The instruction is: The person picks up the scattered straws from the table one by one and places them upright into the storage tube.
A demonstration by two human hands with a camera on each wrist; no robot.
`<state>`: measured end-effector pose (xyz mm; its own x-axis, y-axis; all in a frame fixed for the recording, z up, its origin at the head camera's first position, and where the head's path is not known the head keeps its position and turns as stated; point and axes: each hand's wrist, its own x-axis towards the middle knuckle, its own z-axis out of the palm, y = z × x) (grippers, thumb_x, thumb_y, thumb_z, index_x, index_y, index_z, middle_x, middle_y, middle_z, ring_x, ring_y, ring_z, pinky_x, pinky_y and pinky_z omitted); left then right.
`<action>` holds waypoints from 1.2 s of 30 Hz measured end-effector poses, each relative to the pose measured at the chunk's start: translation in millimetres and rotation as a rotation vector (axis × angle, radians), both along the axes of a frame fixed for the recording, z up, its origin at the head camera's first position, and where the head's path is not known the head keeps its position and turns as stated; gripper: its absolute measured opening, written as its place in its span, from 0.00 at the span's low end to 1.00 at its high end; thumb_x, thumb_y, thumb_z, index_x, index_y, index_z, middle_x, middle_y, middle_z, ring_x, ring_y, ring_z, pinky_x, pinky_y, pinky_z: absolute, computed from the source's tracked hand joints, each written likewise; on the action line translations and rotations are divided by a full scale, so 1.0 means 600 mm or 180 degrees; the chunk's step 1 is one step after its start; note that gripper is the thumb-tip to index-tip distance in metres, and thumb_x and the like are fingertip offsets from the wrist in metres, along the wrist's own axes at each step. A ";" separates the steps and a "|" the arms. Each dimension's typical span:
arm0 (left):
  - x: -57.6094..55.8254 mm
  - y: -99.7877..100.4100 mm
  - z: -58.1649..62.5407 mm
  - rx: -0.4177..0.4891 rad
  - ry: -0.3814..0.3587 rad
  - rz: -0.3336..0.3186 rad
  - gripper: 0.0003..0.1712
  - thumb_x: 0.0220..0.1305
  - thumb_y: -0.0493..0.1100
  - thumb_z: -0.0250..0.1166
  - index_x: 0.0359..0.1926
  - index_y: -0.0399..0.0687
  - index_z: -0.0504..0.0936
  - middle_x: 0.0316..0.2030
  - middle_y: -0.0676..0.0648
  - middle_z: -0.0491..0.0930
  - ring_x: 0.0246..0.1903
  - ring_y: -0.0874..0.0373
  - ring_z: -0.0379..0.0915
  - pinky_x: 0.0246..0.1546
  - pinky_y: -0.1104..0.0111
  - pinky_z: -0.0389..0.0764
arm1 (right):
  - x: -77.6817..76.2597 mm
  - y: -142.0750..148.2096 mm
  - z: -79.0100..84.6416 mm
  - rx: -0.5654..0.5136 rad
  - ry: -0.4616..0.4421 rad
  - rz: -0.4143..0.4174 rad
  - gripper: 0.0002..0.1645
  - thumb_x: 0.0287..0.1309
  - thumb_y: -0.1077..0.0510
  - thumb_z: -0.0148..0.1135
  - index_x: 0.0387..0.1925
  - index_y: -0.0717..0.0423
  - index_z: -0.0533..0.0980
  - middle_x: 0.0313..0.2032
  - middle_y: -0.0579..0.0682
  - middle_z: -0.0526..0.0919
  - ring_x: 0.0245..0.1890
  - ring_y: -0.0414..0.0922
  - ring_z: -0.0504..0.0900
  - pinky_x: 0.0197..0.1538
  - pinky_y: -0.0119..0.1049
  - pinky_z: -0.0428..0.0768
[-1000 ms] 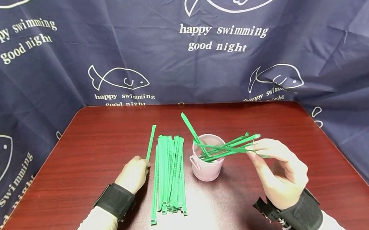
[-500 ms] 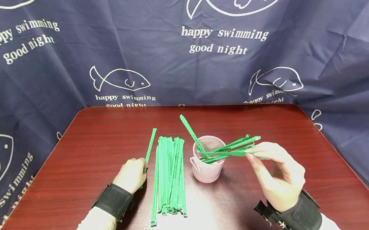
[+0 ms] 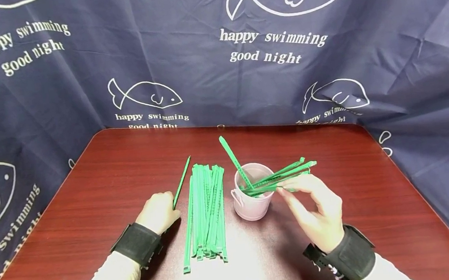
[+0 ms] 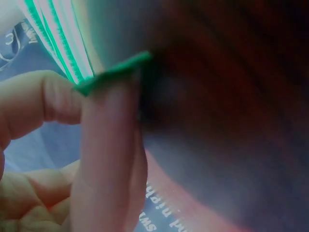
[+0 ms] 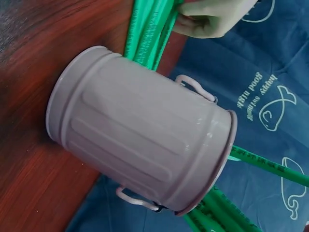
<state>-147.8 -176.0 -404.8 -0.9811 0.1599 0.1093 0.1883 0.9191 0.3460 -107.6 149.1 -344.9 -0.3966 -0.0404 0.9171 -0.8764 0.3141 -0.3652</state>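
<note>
My left hand point(image 3: 157, 213) rests left of the pile and pinches a slim green paper-wrapped straw point(image 3: 181, 182), which points away from me. In the left wrist view, a green end of the straw point(image 4: 113, 75) sits between thumb and finger. Beside it, several green wrapped straws point(image 3: 207, 210) lie in a pile on the table. A small pale pink bucket point(image 3: 252, 208) with side handles stands upright to the right. Several wrapped straws point(image 3: 293, 168) lean out over its right rim, and one straw point(image 3: 231, 154) leans out to the left. My right hand point(image 3: 318, 210) pinches a straw at that right rim.
The dark red wooden table point(image 3: 128, 163) is backed by a navy cloth point(image 3: 198, 47) printed with white fish and lettering. Black straps circle my left wrist point(image 3: 137, 245) and right wrist point(image 3: 352, 256).
My right hand has moved left and closer to the bucket, its straw now farther in among the others. The straw in my left hand has turned edge-on; that hand has barely moved.
</note>
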 end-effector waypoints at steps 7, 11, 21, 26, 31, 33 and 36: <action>0.002 0.001 0.001 0.0118 0.0045 0.0040 0.05 0.43 0.34 0.63 0.21 0.41 0.73 0.20 0.43 0.74 0.22 0.47 0.74 0.25 0.54 0.77 | -0.012 0.004 -0.006 0.0547 0.0031 -0.0394 0.18 0.65 0.50 0.64 0.35 0.63 0.84 0.32 0.55 0.86 0.38 0.42 0.83 0.54 0.22 0.76; 0.001 0.004 0.002 0.0199 0.0115 0.0048 0.04 0.44 0.34 0.63 0.24 0.40 0.75 0.22 0.44 0.74 0.23 0.48 0.74 0.26 0.54 0.77 | -0.017 0.008 -0.010 0.0679 -0.0089 -0.0480 0.18 0.66 0.49 0.62 0.36 0.60 0.84 0.33 0.53 0.86 0.37 0.44 0.83 0.53 0.21 0.75; 0.005 0.012 0.008 0.0338 0.0086 0.0096 0.13 0.47 0.35 0.63 0.37 0.36 0.79 0.30 0.41 0.78 0.30 0.47 0.76 0.34 0.53 0.80 | -0.024 0.020 -0.019 0.0815 -0.0403 -0.0542 0.13 0.45 0.70 0.71 0.37 0.59 0.83 0.33 0.50 0.87 0.38 0.43 0.83 0.52 0.20 0.74; 0.007 0.016 0.009 0.0469 0.0085 0.0128 0.17 0.48 0.36 0.63 0.42 0.35 0.79 0.34 0.40 0.80 0.32 0.47 0.78 0.35 0.53 0.80 | -0.026 0.021 -0.016 0.0807 -0.0513 -0.0710 0.17 0.40 0.73 0.74 0.36 0.58 0.84 0.32 0.50 0.87 0.36 0.43 0.84 0.48 0.21 0.75; 0.008 0.019 0.007 0.0580 0.0186 0.0142 0.17 0.48 0.36 0.63 0.42 0.37 0.78 0.35 0.42 0.81 0.31 0.50 0.78 0.35 0.55 0.80 | -0.030 0.023 -0.017 0.0768 -0.0534 -0.0863 0.15 0.41 0.71 0.75 0.35 0.57 0.83 0.31 0.49 0.85 0.33 0.41 0.80 0.43 0.24 0.75; 0.009 0.020 0.008 0.0622 0.0203 0.0138 0.17 0.48 0.36 0.63 0.42 0.38 0.78 0.34 0.43 0.80 0.29 0.52 0.78 0.34 0.57 0.80 | -0.031 0.023 -0.019 0.0715 -0.0511 -0.0919 0.15 0.41 0.70 0.75 0.35 0.57 0.83 0.28 0.49 0.80 0.30 0.39 0.76 0.37 0.25 0.73; 0.011 0.023 0.009 0.0693 0.0238 0.0122 0.16 0.49 0.35 0.62 0.43 0.39 0.78 0.34 0.44 0.80 0.29 0.54 0.79 0.33 0.58 0.80 | -0.030 0.021 -0.019 0.0544 -0.0551 -0.0985 0.17 0.42 0.70 0.75 0.37 0.58 0.83 0.22 0.47 0.72 0.24 0.34 0.67 0.29 0.25 0.66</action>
